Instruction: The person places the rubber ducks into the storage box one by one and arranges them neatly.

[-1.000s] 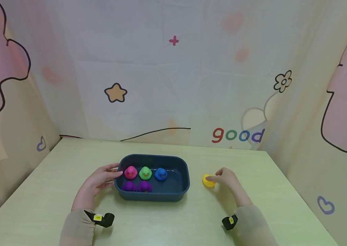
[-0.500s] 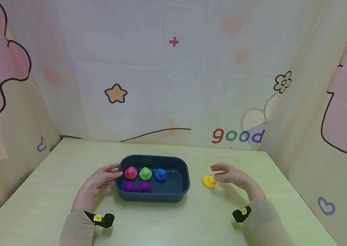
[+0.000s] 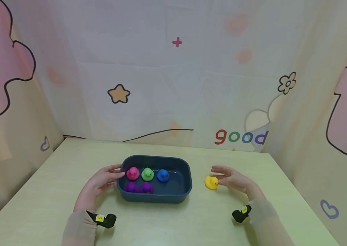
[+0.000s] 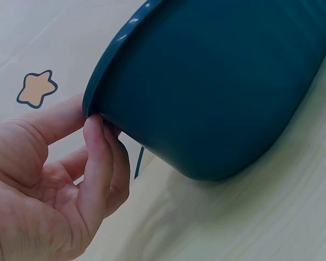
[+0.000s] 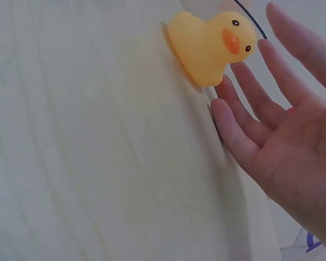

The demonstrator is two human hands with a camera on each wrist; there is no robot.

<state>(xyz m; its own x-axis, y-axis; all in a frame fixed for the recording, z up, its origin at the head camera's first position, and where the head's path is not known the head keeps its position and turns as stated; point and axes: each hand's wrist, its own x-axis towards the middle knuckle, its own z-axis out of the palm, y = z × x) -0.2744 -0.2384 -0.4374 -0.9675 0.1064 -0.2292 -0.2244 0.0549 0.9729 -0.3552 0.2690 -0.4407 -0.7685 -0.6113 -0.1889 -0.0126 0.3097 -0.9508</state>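
Observation:
A dark blue tub (image 3: 170, 198) stands on the table, holding a pink duck (image 3: 133, 173), a green duck (image 3: 147, 174), a blue duck (image 3: 163, 175) and two purple ducks (image 3: 146, 188). My left hand (image 3: 104, 179) grips its left rim. In the left wrist view, the fingers (image 4: 97, 168) bend up under the rim of the tub (image 4: 206, 98). Right of the tub, a yellow rubber duck (image 3: 211, 182) sits upright on the table. My right hand (image 3: 233, 179) is beside it, fingers spread and relaxed. The right wrist view shows the yellow duck (image 5: 211, 46) close to the fingertips, not held.
The pale wooden table (image 3: 176, 225) ends at a printed cloth backdrop (image 3: 148, 75) behind. Cloth also hangs along both sides. A black wrist camera (image 3: 105, 220) sits at the left sleeve, and another wrist camera (image 3: 241, 214) at the right sleeve.
My right hand has let go of the yellow duck and drawn back slightly right, its fingers opening out. The duck's face now shows. My left hand stays at the tub; the head view shifted a little.

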